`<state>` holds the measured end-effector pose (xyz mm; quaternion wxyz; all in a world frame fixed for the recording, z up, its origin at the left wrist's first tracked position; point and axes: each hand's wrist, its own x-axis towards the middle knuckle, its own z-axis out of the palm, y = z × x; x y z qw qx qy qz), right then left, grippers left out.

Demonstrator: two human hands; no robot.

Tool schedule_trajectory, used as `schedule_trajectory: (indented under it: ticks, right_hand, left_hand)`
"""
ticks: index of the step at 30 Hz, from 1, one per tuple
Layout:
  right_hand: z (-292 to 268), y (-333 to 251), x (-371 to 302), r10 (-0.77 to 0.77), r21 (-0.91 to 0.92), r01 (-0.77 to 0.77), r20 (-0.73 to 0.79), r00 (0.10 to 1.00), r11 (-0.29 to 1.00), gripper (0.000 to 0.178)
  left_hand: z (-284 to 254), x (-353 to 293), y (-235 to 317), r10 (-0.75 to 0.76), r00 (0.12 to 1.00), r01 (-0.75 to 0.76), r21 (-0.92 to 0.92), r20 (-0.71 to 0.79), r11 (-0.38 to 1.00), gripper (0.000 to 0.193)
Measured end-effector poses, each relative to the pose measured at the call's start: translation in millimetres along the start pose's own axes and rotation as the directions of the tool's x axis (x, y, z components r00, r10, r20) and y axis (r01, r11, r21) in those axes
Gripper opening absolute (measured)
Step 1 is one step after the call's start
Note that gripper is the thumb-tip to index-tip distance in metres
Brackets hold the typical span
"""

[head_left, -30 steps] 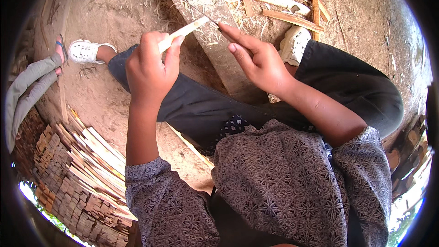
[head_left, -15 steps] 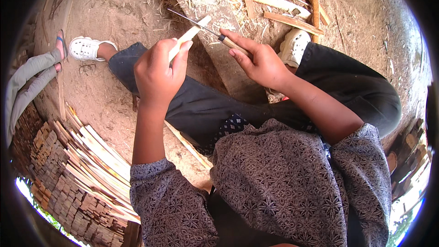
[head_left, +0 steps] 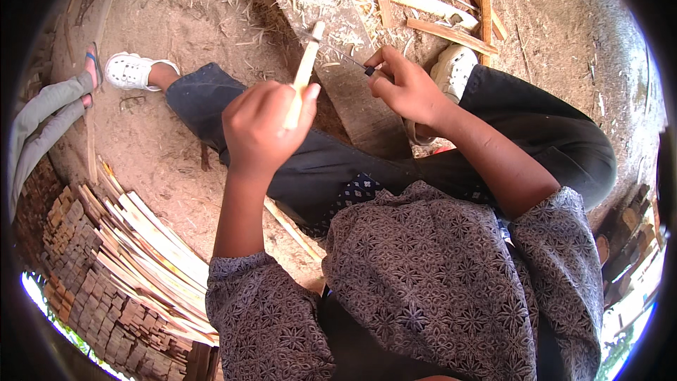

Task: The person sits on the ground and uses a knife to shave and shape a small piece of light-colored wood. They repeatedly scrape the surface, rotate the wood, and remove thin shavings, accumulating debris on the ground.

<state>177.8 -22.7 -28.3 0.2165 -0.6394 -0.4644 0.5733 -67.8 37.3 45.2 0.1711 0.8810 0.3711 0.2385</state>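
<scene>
plank [head_left: 352,99]: lies across the dirt, under both hands
left hand [head_left: 262,127]: fist wrapped tight round the pale stick [head_left: 303,77], tip up over the plank
right hand [head_left: 409,88]: pinching the knife [head_left: 350,60]
risk: blade's near those left fingers, one slip and it probably nicks them

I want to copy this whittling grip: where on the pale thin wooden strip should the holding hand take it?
Probably the lower half, as the left hand does: fist wrapped from the person's side, thumb along the pale thin wooden strip. It stands tilted upward, so its top end stays free where the right hand lays the thin knife blade.
</scene>
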Motion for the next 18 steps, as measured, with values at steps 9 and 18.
schedule_trajectory:
  ticks: [9,18]
  right_hand:
    - [-13,-25,0,0.005,-0.065,-0.002,0.039,0.999,0.998,0.028]
    - [-21,-21,2,-0.059,-0.234,0.084,0.114,0.992,0.969,0.037]
  left_hand:
    - [27,8,12,0.183,0.982,-0.167,-0.237,0.049,0.957,0.023]
    - [65,-11,1,0.208,0.976,-0.150,-0.511,0.058,0.846,0.035]
